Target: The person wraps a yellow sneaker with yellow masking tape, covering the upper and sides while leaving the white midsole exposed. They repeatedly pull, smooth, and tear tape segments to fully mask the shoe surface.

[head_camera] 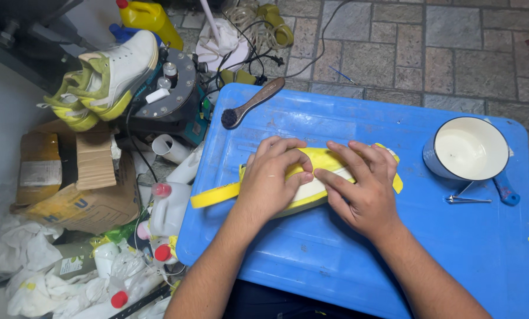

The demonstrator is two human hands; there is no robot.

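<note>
Shoe [317,189], white, wrapped in yellow tape [214,195], lies on its side at the middle of the blue table [347,260]. Left hand [270,180] presses down flat on it, fingers curled over the edge; right hand [365,189] pins the other end, fingers spread. Judged light, soft-walled, tape smooth; firmest hold at the sole. Brush [250,103] near far left corner, white-lined pot [468,150] at right edge.

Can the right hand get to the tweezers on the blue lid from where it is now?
Probably yes: the right hand rests on the yellow shoe, and only bare blue lid lies between it and the tweezers.
</note>
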